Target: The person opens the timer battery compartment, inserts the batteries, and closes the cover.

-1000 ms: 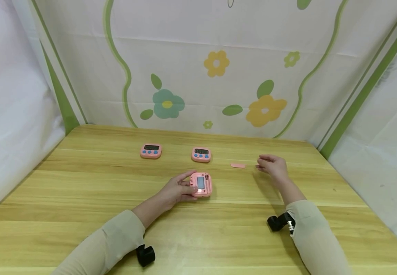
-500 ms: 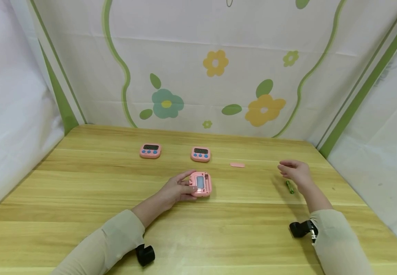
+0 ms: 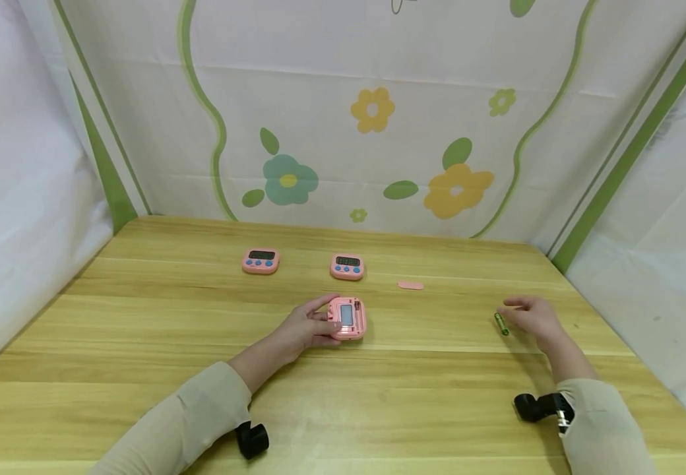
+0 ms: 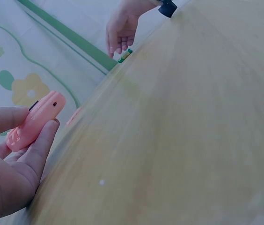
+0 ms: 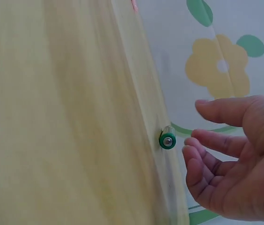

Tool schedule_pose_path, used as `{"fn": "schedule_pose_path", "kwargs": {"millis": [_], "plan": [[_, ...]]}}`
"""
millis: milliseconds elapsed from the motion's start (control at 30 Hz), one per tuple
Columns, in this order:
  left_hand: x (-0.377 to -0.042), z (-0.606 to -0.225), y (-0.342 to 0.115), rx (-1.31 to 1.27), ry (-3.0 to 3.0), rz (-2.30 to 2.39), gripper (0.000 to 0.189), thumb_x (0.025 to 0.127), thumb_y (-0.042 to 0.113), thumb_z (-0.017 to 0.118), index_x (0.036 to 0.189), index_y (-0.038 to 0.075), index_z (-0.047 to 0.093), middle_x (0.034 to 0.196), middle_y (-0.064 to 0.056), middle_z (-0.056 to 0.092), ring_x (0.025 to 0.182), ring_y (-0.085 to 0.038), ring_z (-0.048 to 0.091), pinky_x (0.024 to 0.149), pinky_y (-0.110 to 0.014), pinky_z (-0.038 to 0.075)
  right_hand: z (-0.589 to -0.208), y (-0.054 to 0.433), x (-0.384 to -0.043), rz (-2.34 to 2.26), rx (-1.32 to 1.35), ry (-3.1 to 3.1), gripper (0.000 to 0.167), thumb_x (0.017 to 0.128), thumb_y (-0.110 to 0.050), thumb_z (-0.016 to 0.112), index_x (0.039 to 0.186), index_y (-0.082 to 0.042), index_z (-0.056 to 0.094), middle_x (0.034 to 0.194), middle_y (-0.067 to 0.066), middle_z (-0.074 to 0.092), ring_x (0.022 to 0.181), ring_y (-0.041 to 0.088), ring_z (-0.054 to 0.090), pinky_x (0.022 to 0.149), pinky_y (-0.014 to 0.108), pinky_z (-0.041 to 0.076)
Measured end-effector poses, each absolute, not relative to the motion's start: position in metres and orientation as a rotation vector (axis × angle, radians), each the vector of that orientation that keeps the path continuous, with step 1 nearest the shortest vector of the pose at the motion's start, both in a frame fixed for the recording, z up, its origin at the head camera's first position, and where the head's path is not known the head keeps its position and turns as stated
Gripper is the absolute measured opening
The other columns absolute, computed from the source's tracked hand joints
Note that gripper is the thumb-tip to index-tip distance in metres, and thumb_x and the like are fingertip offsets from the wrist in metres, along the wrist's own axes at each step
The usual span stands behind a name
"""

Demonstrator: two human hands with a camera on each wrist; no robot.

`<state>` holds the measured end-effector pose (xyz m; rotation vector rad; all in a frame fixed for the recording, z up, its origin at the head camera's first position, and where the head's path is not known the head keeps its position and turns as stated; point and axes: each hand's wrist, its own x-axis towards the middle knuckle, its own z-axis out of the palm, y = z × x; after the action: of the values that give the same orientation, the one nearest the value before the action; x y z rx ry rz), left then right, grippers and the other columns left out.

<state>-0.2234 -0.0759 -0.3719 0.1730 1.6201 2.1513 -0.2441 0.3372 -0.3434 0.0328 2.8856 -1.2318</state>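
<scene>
My left hand [image 3: 301,333] grips a pink digital timer [image 3: 353,322] between thumb and fingers, its back turned up and the slim battery slot uncovered. In the left wrist view the same timer [image 4: 37,121] shows edge-on, raised off the tabletop. On the right, a small green battery [image 3: 500,324] lies on the table. My right hand [image 3: 535,320] hovers right beside it. Seen from the right wrist, thumb and bent fingers stand apart around nothing, with the battery [image 5: 167,140] just past the fingertips.
Two more pink timers, one at left [image 3: 261,261] and one nearer the middle [image 3: 347,266], lie face up toward the back of the wooden table [image 3: 378,409]. A loose pink strip-shaped cover [image 3: 410,285] lies right of them. A flower-print curtain [image 3: 319,99] closes off the back.
My right hand has moved right and then lower toward the battery, which its arm hid at first. The left hand keeps the timer in the same place.
</scene>
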Motion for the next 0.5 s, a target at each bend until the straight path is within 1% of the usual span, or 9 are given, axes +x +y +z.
{"fn": "schedule_pose_path", "kwargs": {"millis": [67, 133, 300, 500], "plan": [[-0.224, -0.372, -0.076, 0.164, 1.617, 2.153, 0.065, 0.079, -0.007, 0.055, 0.135, 0.010, 0.028, 0.106, -0.022, 0.052, 0.080, -0.026, 0.059, 0.070, -0.037, 0.050, -0.347, 0.339, -0.244, -1.237, 0.044, 2.856, 0.050, 0.084, -0.019, 0.056, 0.115, 0.017, 0.042, 0.091, 0.021, 0.055, 0.071, 0.015, 0.052, 0.060, 0.029, 0.048], [-0.224, -0.373, -0.076, 0.167, 1.615, 2.155, 0.065, 0.079, -0.007, 0.055, 0.135, 0.010, 0.028, 0.106, -0.022, 0.052, 0.080, -0.027, 0.059, 0.070, -0.037, 0.050, -0.350, 0.340, -0.244, -1.246, 0.057, 2.818, 0.051, 0.084, -0.019, 0.056, 0.116, 0.017, 0.040, 0.089, 0.017, 0.055, 0.071, 0.015, 0.053, 0.060, 0.029, 0.048], [-0.225, -0.374, -0.076, 0.166, 1.597, 2.164, 0.065, 0.079, -0.008, 0.055, 0.136, 0.010, 0.027, 0.106, -0.022, 0.052, 0.080, -0.027, 0.059, 0.070, -0.037, 0.050, -0.356, 0.341, -0.244, -1.229, 0.085, 2.777, 0.054, 0.082, -0.020, 0.059, 0.118, 0.016, 0.039, 0.095, 0.018, 0.053, 0.074, 0.015, 0.051, 0.060, 0.027, 0.047], [-0.225, -0.373, -0.076, 0.170, 1.602, 2.166, 0.066, 0.079, -0.007, 0.056, 0.135, 0.009, 0.028, 0.105, -0.023, 0.052, 0.080, -0.027, 0.059, 0.070, -0.037, 0.050, -0.356, 0.338, -0.244, -1.130, 0.060, 2.844, 0.048, 0.080, -0.013, 0.060, 0.114, 0.015, 0.042, 0.081, 0.011, 0.050, 0.064, 0.015, 0.047, 0.052, 0.026, 0.045]]}}
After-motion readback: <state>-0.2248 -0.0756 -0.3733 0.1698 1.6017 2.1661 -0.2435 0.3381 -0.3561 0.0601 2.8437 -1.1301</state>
